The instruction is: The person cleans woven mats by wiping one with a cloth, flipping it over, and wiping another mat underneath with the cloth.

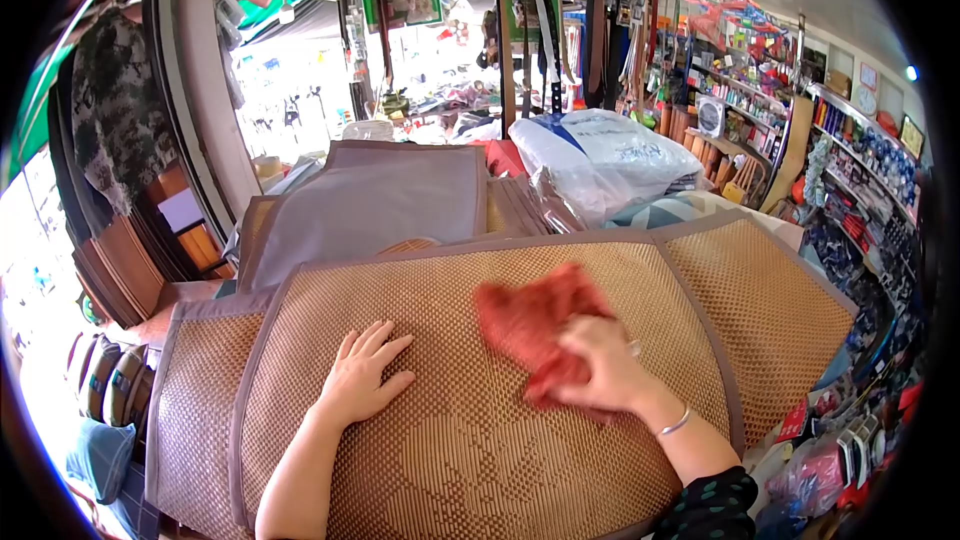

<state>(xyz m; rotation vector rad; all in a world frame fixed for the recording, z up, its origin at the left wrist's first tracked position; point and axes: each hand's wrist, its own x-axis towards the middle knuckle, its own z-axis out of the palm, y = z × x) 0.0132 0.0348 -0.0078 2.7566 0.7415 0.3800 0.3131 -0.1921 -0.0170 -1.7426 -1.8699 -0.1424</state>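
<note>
The right hand [600, 362] grips a red cloth [530, 315] that reaches forward and leftward over a woven mat [460, 375]; the left hand [362, 380], splayed wide, rests there, farther off.

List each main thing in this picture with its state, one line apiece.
Red cloth: bunched, blurred
Woven mat: spread out
Left hand: open, palm down on the mat
Right hand: closed on the cloth
Bracelet: worn, right wrist
White plastic bag: filled, bulging
Grey sheet: spread out
</note>
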